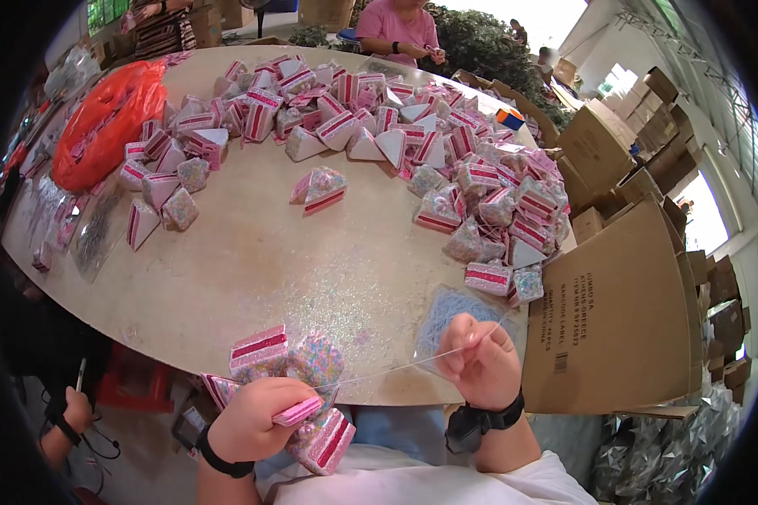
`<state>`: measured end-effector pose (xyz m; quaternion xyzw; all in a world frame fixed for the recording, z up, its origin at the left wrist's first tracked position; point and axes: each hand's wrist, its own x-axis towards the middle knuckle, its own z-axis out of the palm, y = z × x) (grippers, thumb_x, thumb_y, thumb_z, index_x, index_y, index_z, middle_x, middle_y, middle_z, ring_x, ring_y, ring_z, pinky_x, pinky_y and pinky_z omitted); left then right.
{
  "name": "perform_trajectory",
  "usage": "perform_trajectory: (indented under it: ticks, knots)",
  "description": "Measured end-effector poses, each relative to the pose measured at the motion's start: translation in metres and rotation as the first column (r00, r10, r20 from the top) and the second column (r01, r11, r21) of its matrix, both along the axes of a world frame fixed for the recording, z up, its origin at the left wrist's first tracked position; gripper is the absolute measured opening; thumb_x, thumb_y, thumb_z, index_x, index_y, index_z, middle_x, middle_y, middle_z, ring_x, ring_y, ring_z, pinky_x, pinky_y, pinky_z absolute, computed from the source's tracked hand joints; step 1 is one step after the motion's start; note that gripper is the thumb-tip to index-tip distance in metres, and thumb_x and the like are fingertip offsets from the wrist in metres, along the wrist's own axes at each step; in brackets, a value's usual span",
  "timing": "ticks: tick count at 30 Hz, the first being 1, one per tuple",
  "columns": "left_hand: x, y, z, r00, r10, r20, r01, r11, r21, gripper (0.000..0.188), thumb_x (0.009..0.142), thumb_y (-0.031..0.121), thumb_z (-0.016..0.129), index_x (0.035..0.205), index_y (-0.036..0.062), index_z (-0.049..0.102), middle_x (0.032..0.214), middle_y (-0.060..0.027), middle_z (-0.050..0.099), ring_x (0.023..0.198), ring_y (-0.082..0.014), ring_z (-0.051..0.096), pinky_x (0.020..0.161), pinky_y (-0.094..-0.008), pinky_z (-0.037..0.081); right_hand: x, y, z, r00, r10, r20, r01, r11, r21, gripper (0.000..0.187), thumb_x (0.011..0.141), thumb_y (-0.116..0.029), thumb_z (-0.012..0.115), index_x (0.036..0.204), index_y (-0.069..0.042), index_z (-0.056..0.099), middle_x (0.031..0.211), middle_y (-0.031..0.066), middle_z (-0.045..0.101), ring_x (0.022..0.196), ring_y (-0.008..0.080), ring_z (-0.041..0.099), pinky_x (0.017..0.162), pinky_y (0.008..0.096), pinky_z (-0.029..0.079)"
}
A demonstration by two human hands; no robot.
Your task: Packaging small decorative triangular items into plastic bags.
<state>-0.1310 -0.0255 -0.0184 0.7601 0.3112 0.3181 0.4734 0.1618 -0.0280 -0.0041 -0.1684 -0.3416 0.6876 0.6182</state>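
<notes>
Mostly, toy cake slices (417, 135) crowded the far and right sides of the worktop (227, 269), with one pair-like clump (324, 189) lying apart near the middle. A cardboard box (623, 320) stood open beside the right edge, and a person in pink (392, 29) worked across from it. A red plastic bag (109, 122) lay at the far left; a clear bag (518, 324) full of pale strings (455, 311) lay partly behind the right hand (484, 358). That hand was raised, its grip pinched on a white thread (404, 367) drawn toward the left. Low at the near edge, the left hand (265, 421) had its grip closed on pink card (297, 411), more slices (259, 352) clustered around it.
</notes>
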Motion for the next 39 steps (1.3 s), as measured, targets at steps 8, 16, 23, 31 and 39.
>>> perform_trajectory:
  ticks: [8, 16, 23, 31, 39]
  knots:
    - [0.001, 0.001, 0.0, 0.999, -0.019, -0.045, 0.019, 1.0, 0.0, 0.008, 0.082, 0.004, 0.059, 0.087, -0.0003, 0.064, 0.083, -0.0148, 0.065, 0.077, -0.0321, 0.062, 0.068, -0.0363, 0.049, -0.014, 0.013, 0.016, 0.971, -0.128, -0.202, 0.124, 0.992, -0.03, 0.019, 0.097, -0.02, 0.047, 0.099, -0.006, 0.06, 0.084, 0.0041, 0.054, 0.077, 0.0159, 0.049, 0.07, 0.0301, 0.04]
    - [-0.003, -0.004, -0.002, 0.989, 0.138, 0.047, -0.124, 0.968, -0.217, 0.016, 0.084, 0.001, 0.056, 0.098, -0.0042, 0.063, 0.089, -0.0116, 0.066, 0.078, -0.0201, 0.063, 0.072, -0.0322, 0.05, -0.016, 0.011, 0.033, 0.985, -0.044, 0.164, 0.059, 0.994, -0.087, 0.016, 0.095, -0.012, 0.048, 0.096, -0.004, 0.061, 0.068, 0.001, 0.049, 0.059, 0.0093, 0.04, 0.053, 0.0231, 0.03]
    - [-0.004, 0.001, 0.009, 0.815, 0.538, 0.217, -0.335, 0.742, -0.581, 0.012, 0.089, 0.005, 0.052, 0.095, -0.0025, 0.06, 0.089, -0.0083, 0.065, 0.08, -0.0143, 0.062, 0.076, -0.0273, 0.05, -0.061, -0.001, 0.049, 0.567, -0.067, 0.821, -0.066, 0.99, 0.126, 0.022, 0.087, 0.003, 0.055, 0.106, 0.0, 0.066, 0.073, 0.0015, 0.055, 0.066, 0.0091, 0.051, 0.061, 0.0225, 0.042]
    - [0.017, -0.003, 0.01, 0.824, 0.471, 0.315, -0.217, 0.776, -0.593, 0.013, 0.091, 0.006, 0.051, 0.098, -0.003, 0.059, 0.088, -0.0072, 0.062, 0.084, -0.014, 0.059, 0.076, -0.0278, 0.047, -0.094, 0.009, 0.048, 0.607, 0.315, 0.73, -0.4, 0.914, -0.062, 0.06, 0.089, 0.0, 0.05, 0.144, -0.008, 0.028, 0.068, 0.002, 0.049, 0.065, 0.0105, 0.052, 0.062, 0.0254, 0.044]
    - [0.022, -0.003, 0.009, 0.863, 0.384, 0.328, -0.135, 0.801, -0.584, 0.013, 0.09, 0.005, 0.051, 0.098, -0.0021, 0.059, 0.086, -0.0049, 0.062, 0.079, -0.0108, 0.058, 0.071, -0.0256, 0.047, -0.1, 0.012, 0.033, 0.621, 0.448, 0.643, -0.388, 0.889, -0.244, 0.063, 0.093, -0.002, 0.05, 0.147, -0.013, 0.021, 0.073, 0.0019, 0.057, 0.071, 0.0077, 0.056, 0.068, 0.024, 0.044]
